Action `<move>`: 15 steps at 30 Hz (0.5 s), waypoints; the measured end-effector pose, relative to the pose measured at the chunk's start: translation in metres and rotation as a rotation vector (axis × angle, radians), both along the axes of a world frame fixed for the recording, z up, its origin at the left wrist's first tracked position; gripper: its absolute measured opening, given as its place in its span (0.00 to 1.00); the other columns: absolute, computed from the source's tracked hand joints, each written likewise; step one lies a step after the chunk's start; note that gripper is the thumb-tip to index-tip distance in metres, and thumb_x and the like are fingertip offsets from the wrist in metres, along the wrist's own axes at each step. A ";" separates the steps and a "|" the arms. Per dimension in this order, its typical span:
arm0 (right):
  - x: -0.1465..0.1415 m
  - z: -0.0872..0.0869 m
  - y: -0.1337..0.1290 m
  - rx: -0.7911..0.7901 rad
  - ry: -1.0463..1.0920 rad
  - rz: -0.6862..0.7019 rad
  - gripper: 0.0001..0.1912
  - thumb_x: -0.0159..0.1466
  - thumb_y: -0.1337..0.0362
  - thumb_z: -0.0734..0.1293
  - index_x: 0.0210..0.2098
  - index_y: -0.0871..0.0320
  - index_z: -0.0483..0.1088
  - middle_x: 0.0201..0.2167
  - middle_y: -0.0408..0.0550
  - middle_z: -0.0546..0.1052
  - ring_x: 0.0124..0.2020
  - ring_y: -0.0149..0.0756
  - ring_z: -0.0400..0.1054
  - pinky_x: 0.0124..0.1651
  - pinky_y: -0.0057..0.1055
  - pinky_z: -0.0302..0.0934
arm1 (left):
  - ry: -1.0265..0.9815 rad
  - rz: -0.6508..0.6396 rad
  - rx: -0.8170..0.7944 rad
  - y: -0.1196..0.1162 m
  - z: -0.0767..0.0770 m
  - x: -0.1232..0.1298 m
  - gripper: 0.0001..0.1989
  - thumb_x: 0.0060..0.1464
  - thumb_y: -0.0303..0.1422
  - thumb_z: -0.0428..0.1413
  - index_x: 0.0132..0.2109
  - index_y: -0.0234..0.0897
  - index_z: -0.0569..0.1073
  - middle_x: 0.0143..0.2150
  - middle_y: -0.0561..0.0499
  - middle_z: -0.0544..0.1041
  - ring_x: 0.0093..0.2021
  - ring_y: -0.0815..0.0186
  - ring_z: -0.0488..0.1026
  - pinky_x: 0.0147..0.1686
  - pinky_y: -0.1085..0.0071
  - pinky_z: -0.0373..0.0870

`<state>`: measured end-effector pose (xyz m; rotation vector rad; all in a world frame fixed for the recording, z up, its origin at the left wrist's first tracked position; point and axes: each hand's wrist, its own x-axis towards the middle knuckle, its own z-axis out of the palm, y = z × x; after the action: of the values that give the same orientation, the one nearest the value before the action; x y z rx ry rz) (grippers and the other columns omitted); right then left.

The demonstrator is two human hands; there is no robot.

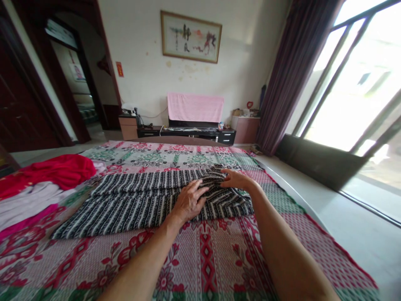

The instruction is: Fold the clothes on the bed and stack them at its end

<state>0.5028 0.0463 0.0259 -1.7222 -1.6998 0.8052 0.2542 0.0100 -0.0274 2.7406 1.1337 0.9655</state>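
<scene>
A black-and-white striped knit garment [134, 200] lies stretched across the flowered cover, folded lengthwise, with its right end bunched and creased. My left hand [189, 200] rests on its middle-right part, palm down and fingers spread. At the far right end, my right hand [234, 179] has its fingers and thumb bent around a fold of the same garment. Part of the right fingers is hidden in the cloth.
Beneath everything is a red, green and white patterned cover [206, 259] on a table. A pile of red, pale and magenta clothes [62, 175] sits at the left. Beyond stand a low black cabinet [225, 137] and a pink cloth [196, 106]; windows are at right.
</scene>
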 end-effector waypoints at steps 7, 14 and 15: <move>-0.016 -0.010 0.010 0.062 0.045 -0.213 0.20 0.53 0.74 0.65 0.46 0.59 0.72 0.18 0.36 0.72 0.18 0.26 0.65 0.24 0.22 0.59 | 0.090 -0.060 -0.045 0.000 -0.002 -0.001 0.15 0.59 0.33 0.51 0.50 0.43 0.77 0.62 0.47 0.69 0.64 0.56 0.61 0.62 0.52 0.60; -0.025 0.002 0.000 -0.035 0.239 -0.278 0.13 0.59 0.69 0.64 0.44 0.61 0.71 0.23 0.39 0.73 0.17 0.23 0.66 0.20 0.18 0.58 | -0.081 -0.066 0.092 0.008 -0.008 0.002 0.16 0.56 0.26 0.51 0.50 0.32 0.75 0.55 0.42 0.74 0.60 0.57 0.66 0.61 0.54 0.64; -0.026 0.004 0.000 -0.040 0.243 -0.282 0.12 0.60 0.69 0.64 0.44 0.61 0.71 0.23 0.39 0.73 0.17 0.22 0.66 0.20 0.18 0.58 | -0.128 -0.057 0.119 0.009 -0.008 0.001 0.17 0.56 0.25 0.50 0.51 0.32 0.75 0.56 0.41 0.74 0.59 0.57 0.67 0.61 0.54 0.65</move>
<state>0.4770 0.0459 0.0299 -1.7604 -1.2559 0.8795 0.2555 0.0187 -0.0359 2.7365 1.0035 1.2187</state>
